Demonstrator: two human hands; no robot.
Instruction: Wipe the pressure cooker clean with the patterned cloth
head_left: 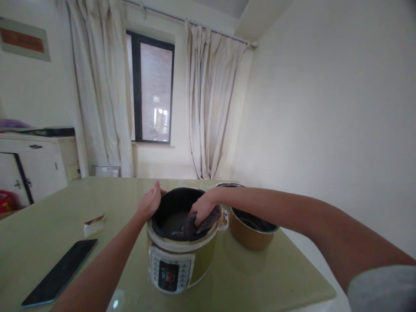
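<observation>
An electric pressure cooker (pixel 182 266) with a white control panel stands lidless on the table, its dark inside showing. My left hand (pixel 151 201) grips its rim on the left, thumb up and the other fingers partly hidden. Down inside the cooker, my right hand (pixel 203 208) presses a dark grey-purple cloth (pixel 209 220) against the inner wall and bottom. Some of the cloth hangs over toward the right rim. Just right of the cooker stands a brown inner pot (pixel 250 234) with a dark interior, partly covered by my right forearm.
The pale green table (pixel 247 286) has its right corner near the pot. A black phone-like slab (pixel 60 273) lies at the left front, with a small white packet (pixel 94 225) behind it. A white cabinet (pixel 39 160) stands beyond the table, and curtains (pixel 211 95) hang behind.
</observation>
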